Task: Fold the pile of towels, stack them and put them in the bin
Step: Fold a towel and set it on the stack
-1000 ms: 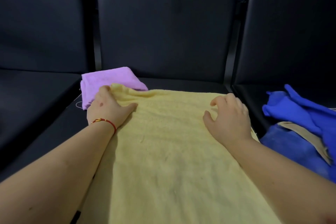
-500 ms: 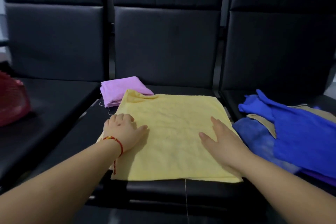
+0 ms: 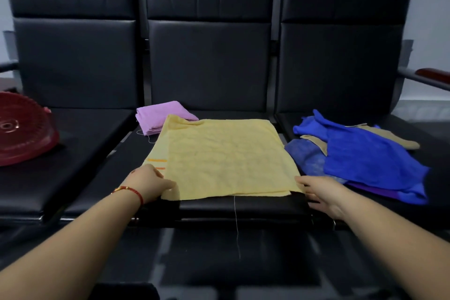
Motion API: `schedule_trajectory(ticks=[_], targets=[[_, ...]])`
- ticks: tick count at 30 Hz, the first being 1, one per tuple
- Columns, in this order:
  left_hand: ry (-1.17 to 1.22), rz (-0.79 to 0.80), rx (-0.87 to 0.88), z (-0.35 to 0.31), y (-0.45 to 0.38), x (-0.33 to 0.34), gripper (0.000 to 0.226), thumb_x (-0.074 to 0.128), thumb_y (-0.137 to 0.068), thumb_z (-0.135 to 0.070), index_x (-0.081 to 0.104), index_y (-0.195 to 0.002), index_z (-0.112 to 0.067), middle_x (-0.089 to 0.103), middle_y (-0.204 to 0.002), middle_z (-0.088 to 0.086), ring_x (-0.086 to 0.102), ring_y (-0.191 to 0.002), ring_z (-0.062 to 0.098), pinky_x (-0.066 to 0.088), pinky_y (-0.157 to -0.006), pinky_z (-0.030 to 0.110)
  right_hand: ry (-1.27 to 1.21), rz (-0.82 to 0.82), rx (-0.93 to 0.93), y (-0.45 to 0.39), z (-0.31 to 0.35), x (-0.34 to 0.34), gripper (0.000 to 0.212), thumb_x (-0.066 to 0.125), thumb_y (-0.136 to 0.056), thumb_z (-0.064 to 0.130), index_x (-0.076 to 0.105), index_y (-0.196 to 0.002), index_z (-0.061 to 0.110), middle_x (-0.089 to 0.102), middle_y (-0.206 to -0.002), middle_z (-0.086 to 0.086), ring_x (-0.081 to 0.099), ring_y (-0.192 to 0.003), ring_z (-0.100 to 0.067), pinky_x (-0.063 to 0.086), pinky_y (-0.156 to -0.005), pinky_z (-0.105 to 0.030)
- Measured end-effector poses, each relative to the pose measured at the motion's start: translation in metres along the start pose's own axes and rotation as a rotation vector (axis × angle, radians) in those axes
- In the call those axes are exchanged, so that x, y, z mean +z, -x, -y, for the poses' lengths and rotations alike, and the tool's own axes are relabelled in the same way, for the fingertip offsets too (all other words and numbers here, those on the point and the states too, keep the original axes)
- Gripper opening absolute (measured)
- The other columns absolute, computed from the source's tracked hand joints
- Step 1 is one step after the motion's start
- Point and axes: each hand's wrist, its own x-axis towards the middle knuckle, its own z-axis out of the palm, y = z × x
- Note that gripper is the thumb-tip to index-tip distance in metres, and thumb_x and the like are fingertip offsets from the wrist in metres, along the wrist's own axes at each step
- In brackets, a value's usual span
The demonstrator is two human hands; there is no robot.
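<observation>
Flat half-folded pale yellow terry towel [image 3: 226,157] spread on middle black seat [image 3: 243,207], slightly longer left-to-right. Left hand [image 3: 148,184] pinching near-left corner; right hand [image 3: 319,190] at near-right corner, fingers loosely extended, grip unclear. Both equally near.

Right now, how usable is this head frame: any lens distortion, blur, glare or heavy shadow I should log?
Head view: wide-angle bowing tilts the outer seat backs inward. Light is dim and even, with no glare; dark shadow fills the space under the seats. The yellow towel, left hand and right hand look slightly soft but readable. The red basket is cut off at the left edge.
</observation>
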Motion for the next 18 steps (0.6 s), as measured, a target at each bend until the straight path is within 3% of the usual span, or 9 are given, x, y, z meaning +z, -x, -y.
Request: schedule_trajectory(ticks=[3,6,8,11,13,16,18], targets=[[0.085,0.1,-0.05,-0.006,0.007,-0.002,0.029,0.077,-0.075,-0.032,0.06,-0.065,-0.011,0.058,-0.061,0.004,0.048,-0.05,0.018,0.038,-0.049,0.022,-0.043,-0.072,0.022,0.003,0.001,-0.001,0.033,0.057,-0.094,0.017,0.054,-0.125,0.004,0.062,-0.113,-0.014,0.056,-0.11,-0.029,0.041,-0.081,-0.031],[0.198,0.167,-0.1,-0.011,0.012,0.002,0.025,0.076,-0.077,-0.02,0.058,-0.065,-0.007,0.054,-0.06,0.006,0.043,-0.049,0.018,0.033,-0.044,0.019,0.189,-0.176,-0.055,0.0,-0.001,0.001,0.017,0.059,-0.09,0.009,0.063,-0.104,0.001,0.054,-0.073,-0.009,0.05,-0.067,-0.019,0.038,-0.062,-0.026],[0.272,0.15,-0.105,-0.012,0.011,0.002,0.022,0.07,-0.081,-0.009,0.058,-0.064,-0.006,0.057,-0.061,0.007,0.045,-0.048,0.017,0.032,-0.037,0.015,0.282,-0.202,-0.13,-0.003,0.0,0.002,0.024,0.062,-0.086,0.007,0.066,-0.106,-0.004,0.054,-0.072,-0.006,0.049,-0.066,-0.017,0.042,-0.063,-0.028],[0.317,0.128,-0.108,-0.01,0.008,0.0,0.022,0.067,-0.083,-0.006,0.052,-0.067,-0.011,0.06,-0.067,0.011,0.05,-0.056,0.021,0.034,-0.04,0.018,0.313,-0.251,-0.152,-0.003,0.004,0.005,0.027,0.061,-0.085,0.007,0.065,-0.108,-0.005,0.064,-0.092,-0.019,0.059,-0.084,-0.029,0.05,-0.082,-0.04],[0.45,0.186,-0.131,-0.008,0.007,-0.001,0.023,0.065,-0.085,0.0,0.05,-0.071,-0.009,0.059,-0.069,0.011,0.054,-0.06,0.018,0.042,-0.036,0.018,0.325,-0.261,-0.156,-0.003,0.008,0.004,0.019,0.059,-0.085,0.008,0.066,-0.1,-0.003,0.059,-0.083,-0.021,0.055,-0.075,-0.029,0.046,-0.074,-0.037],[0.689,0.267,-0.211,-0.005,0.007,-0.006,0.012,0.062,-0.086,0.005,0.055,-0.083,-0.004,0.06,-0.076,0.011,0.058,-0.066,0.017,0.05,-0.038,0.018,0.06,-0.217,-0.081,-0.006,0.014,-0.002,0.008,0.065,-0.085,0.009,0.057,-0.087,0.006,0.047,-0.068,-0.007,0.042,-0.058,-0.015,0.036,-0.056,-0.026],[0.757,0.313,-0.241,-0.002,0.006,-0.009,0.008,0.06,-0.087,0.003,0.058,-0.085,-0.004,0.061,-0.077,0.009,0.059,-0.066,0.017,0.052,-0.041,0.019,-0.155,-0.155,-0.025,-0.006,0.016,-0.004,0.012,0.067,-0.086,0.009,0.056,-0.085,0.006,0.051,-0.07,-0.005,0.046,-0.06,-0.012,0.04,-0.054,-0.02]])
